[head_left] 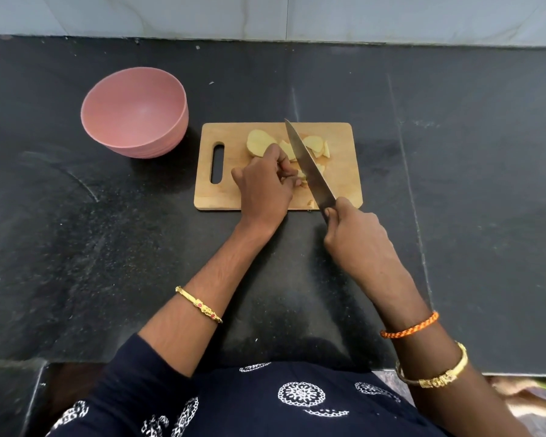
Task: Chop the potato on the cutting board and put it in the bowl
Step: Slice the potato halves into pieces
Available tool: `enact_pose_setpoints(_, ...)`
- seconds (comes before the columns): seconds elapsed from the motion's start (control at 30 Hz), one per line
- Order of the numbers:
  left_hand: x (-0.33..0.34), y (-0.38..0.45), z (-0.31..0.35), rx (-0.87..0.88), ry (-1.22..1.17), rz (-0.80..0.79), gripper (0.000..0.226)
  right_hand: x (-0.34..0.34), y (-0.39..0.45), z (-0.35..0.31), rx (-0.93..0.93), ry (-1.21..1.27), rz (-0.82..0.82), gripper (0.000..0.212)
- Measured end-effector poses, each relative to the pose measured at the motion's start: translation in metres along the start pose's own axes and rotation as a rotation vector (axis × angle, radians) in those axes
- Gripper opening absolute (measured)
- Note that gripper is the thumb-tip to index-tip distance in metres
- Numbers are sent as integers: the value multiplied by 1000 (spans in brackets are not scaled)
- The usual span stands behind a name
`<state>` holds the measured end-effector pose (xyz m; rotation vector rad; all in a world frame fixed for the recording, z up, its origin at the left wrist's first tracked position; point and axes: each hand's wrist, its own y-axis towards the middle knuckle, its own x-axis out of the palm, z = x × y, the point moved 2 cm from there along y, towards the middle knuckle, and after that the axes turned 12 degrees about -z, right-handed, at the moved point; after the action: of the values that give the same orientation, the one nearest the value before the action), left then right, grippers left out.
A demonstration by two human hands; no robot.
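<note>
Furthest left, the round pink plastic bowl [134,111] stands on the black stone counter [44,216], just beside the rectangular wooden cutting board [224,197] and holding no potato yet. On the board lies the pale yellow peeled potato [259,143], part uncut lump, part thin slices fanned to the right. Its wet cut faces will likely be slippery and the flesh stiff, so it is best pinned from above on the uncut end. The left hand [264,184] arches over it, fingers curled, apparently pinching a slice, though the knuckles hide the contact. The long steel knife [309,165] slants across the slices, its handle buried in the right hand [353,231], fingers wrapped tight around it.
</note>
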<state>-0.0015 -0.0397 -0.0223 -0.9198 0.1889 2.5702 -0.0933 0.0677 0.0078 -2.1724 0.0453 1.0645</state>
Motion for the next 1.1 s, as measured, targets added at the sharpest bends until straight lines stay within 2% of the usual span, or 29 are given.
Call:
enact_pose_setpoints(0.27, 1, 1, -3, -33, 86, 29, 30, -1, -23, 19, 31, -15, -54, 25)
enact_pose_setpoints(0.47, -3, -2, -2, -66, 28, -1, 33, -10, -23, 7, -40, 24, 70, 23)
enact_pose_setpoints(0.67, -5, 0, -1, -61, 11, -23, 32, -1, -8, -4, -13, 28, 29, 24)
enact_pose_setpoints(0.9, -5, 1, 0, -48, 16, -29, 32, 2, -5, -7, 27, -13, 36, 20)
enact_pose_setpoints(1.1, -3, 1, 1, -27, 44, -6, 34, 7, -10, -3, 47, -84, -27, 14)
